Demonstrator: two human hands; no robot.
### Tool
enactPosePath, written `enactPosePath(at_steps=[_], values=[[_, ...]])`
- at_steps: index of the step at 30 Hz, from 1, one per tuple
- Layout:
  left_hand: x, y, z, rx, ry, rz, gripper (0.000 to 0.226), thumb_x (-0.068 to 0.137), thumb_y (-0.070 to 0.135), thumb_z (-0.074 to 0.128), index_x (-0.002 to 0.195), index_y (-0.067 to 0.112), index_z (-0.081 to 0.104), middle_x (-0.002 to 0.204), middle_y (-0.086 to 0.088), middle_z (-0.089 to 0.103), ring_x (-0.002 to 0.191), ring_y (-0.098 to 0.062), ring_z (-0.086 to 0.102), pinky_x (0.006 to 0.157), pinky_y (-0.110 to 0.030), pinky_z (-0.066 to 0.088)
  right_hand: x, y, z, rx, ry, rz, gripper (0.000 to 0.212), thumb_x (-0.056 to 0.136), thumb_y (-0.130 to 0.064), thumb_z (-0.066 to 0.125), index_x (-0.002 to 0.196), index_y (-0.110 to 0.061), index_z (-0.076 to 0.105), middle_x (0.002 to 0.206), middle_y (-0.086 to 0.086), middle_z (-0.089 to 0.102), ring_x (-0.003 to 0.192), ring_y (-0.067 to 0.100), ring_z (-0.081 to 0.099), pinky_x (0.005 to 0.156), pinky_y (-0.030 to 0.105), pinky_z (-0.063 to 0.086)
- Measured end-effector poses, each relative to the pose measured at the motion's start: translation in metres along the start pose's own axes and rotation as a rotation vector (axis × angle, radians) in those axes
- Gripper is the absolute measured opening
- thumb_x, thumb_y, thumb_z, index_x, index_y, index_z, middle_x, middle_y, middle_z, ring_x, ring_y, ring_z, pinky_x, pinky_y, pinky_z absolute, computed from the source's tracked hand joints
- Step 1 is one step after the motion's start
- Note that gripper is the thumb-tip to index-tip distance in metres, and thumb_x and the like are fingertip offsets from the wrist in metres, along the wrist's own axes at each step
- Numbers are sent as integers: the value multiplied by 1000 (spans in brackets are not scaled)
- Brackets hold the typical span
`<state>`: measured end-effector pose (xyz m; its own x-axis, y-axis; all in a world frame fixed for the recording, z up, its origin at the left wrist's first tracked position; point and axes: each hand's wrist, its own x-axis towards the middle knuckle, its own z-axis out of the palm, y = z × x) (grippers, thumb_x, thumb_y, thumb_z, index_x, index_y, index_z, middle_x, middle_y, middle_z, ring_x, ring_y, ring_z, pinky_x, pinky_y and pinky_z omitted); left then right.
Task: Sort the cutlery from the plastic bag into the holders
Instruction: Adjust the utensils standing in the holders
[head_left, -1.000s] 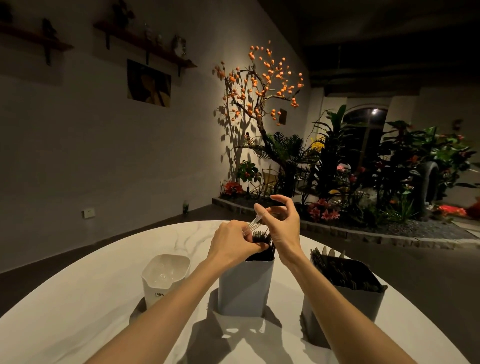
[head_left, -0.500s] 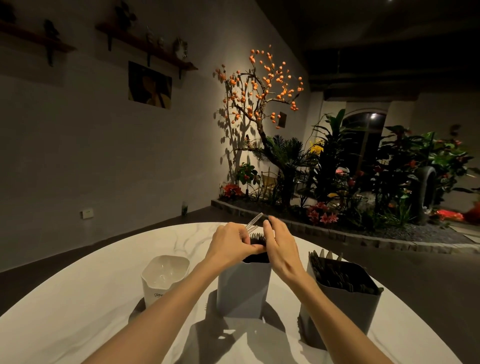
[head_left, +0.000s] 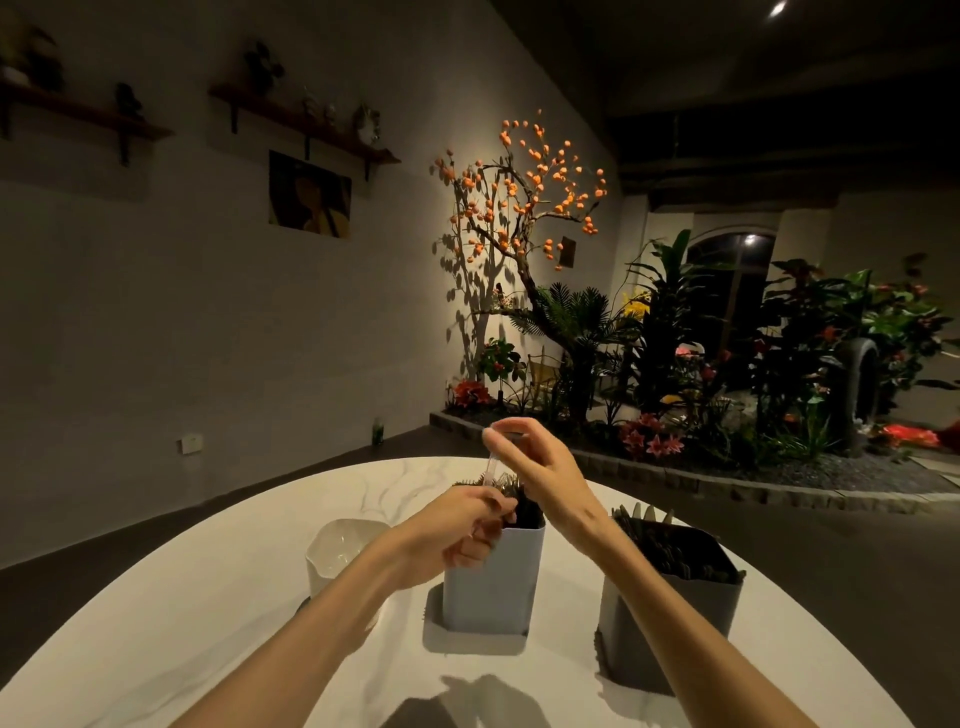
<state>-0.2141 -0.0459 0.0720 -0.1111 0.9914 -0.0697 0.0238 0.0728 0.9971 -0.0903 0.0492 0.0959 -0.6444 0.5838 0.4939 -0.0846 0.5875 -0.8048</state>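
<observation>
Three holders stand in a row on the white marble table: a white holder on the left, a grey middle holder packed with dark cutlery, and a grey right holder also full of dark cutlery. My right hand is raised above the middle holder and pinches the top of a thin clear plastic wrapper. Lower down, my left hand grips the wrapper's bottom end at the holder's rim. What is inside the wrapper is too blurred to tell.
The table's far edge curves just behind the holders. Beyond it lie a dark floor, a stone-edged plant bed with an orange-fruited tree, and a wall with shelves.
My right hand has risen and pulled the clear wrapper upward. My left hand has dropped to the middle holder's rim. The camera has tilted up a little.
</observation>
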Motion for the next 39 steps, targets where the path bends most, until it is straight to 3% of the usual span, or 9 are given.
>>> enactPosePath(at_steps=[8,12,19,23,26,29,33,36,39], values=[[-54,17,13,-223,-149,-30,19,109,19,38,103,6,50,67,-2,44,54,-7,37,49,-16,32,-19,-41,-14,-259,-158,-34,24,95,-43,66,104,-22,73,80,-10,65,64,-6,59,55,10,44],[-71,18,12,-151,-110,44,23,109,18,41,121,2,53,70,-2,50,55,-7,41,50,-17,36,-33,-59,-15,-346,-208,-20,28,96,-40,65,106,-17,77,80,-11,68,64,-7,63,56,11,47],[-107,17,3,-15,-130,12,22,103,18,54,113,3,68,79,-7,63,53,-6,45,49,-14,37,-54,-81,-10,-288,-383,87,28,90,-32,73,107,-10,78,88,6,77,78,17,75,67,23,58],[-121,22,-16,41,47,8,28,90,21,75,116,10,75,106,-10,75,78,-11,61,61,-17,49,-57,-76,4,-170,-269,79,24,88,-24,76,104,-7,79,87,7,77,74,16,73,67,21,57],[-120,22,-36,-293,313,97,34,81,17,82,112,6,75,111,-14,75,97,-20,71,74,-21,59,-56,-69,23,124,-51,139,16,86,-21,78,97,-10,80,85,7,78,79,17,74,68,22,57],[-116,19,-52,-549,422,206,30,83,13,81,110,1,74,107,-15,77,100,-21,73,78,-25,61,-55,-55,50,186,-76,148,17,87,-20,78,101,-11,79,85,4,78,79,17,75,67,21,58],[-106,8,-75,-168,537,263,20,93,18,71,109,7,74,102,-5,78,89,-18,65,78,-28,56,-39,-31,83,-77,-198,82,25,88,-28,77,107,-13,79,90,0,79,79,11,74,67,23,59],[-94,0,-96,108,566,315,16,93,20,71,107,12,75,95,-3,78,83,-20,68,77,-31,59,-22,-17,104,-343,-189,-16,36,88,-39,75,118,-19,75,106,-7,75,81,-1,65,69,9,49],[-78,-5,-114,170,539,318,13,92,19,74,103,13,76,94,-5,78,86,-24,75,77,-31,62,-3,-3,123,-245,-173,-25,35,90,-35,75,120,-17,75,107,-6,75,79,-4,65,64,7,47]])
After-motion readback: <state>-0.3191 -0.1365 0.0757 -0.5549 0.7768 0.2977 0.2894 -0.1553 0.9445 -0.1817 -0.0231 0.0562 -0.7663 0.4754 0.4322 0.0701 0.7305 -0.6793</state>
